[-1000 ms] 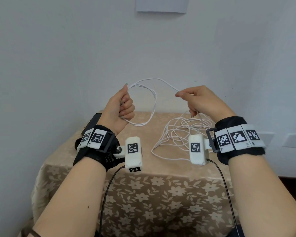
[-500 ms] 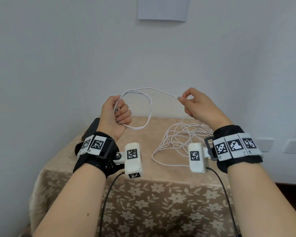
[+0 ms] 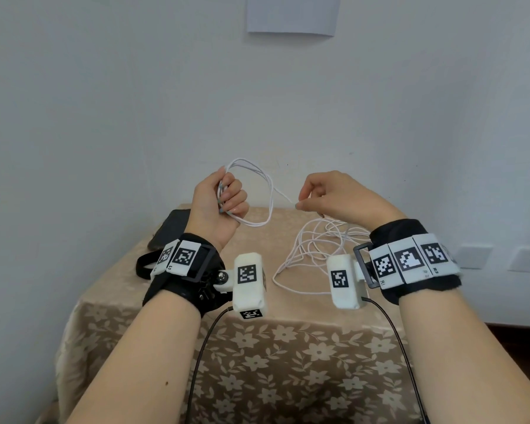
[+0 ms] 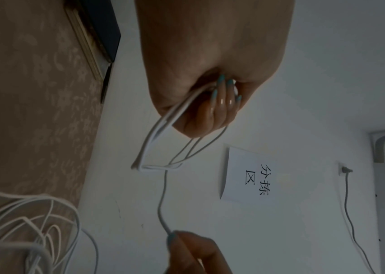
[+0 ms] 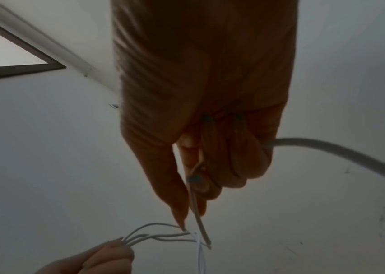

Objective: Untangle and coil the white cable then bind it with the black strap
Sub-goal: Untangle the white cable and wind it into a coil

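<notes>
My left hand (image 3: 227, 197) is raised above the table's back left and grips a few coiled loops of the white cable (image 3: 268, 191), fingers curled round the strands (image 4: 163, 128). From the loops one strand runs right to my right hand (image 3: 306, 203), which pinches the cable between thumb and forefinger (image 5: 194, 202). The rest of the cable lies in a loose tangle (image 3: 315, 243) on the table below my right hand. A black strap (image 3: 143, 264) shows by my left wrist, partly hidden behind it.
The small table wears a beige floral cloth (image 3: 257, 356) and stands in a wall corner. A dark flat object (image 3: 172, 228) lies at its back left edge. A paper sign (image 3: 291, 13) hangs on the wall above. Wall sockets (image 3: 475, 257) sit at the right.
My left hand has gathered another loop into its grip. My right hand has dropped lower and moved along the cable, so the strand between the hands now slopes down to the right.
</notes>
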